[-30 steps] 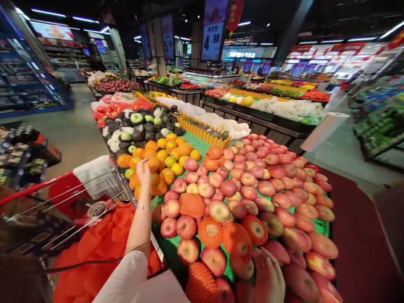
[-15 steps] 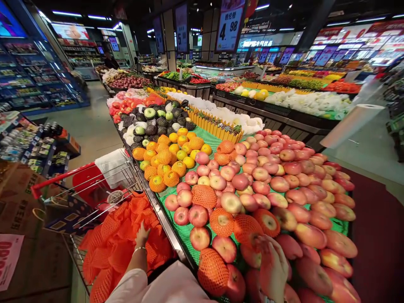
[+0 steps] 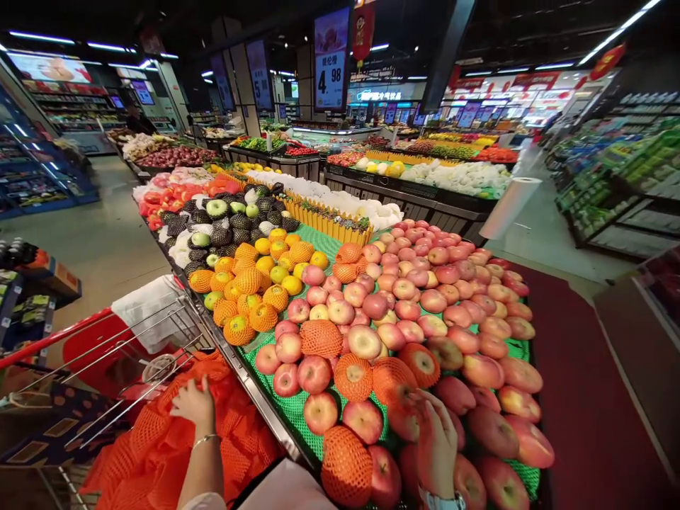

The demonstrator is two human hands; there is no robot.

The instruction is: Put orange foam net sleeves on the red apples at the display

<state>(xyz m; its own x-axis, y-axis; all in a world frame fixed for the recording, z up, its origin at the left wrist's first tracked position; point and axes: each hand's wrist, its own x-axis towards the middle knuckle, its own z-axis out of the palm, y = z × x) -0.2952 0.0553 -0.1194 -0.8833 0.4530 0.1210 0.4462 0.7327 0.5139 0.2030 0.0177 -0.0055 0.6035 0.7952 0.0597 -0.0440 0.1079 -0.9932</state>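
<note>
The left hand (image 3: 196,402) has quit the oranges (image 3: 248,280) and spreads, open, over the foam nets (image 3: 239,446) in the cart (image 3: 85,358); only the right hand (image 3: 436,443) stays at a netted apple (image 3: 393,379), its grip unclear from here.

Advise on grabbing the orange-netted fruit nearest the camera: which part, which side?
Probably grip the netted fruit around its rounded middle, coming from above and picture-left. A bare apple crowds its picture-right side and another sits just behind, while its picture-left side faces the display's metal rim with no fruit between.
</note>
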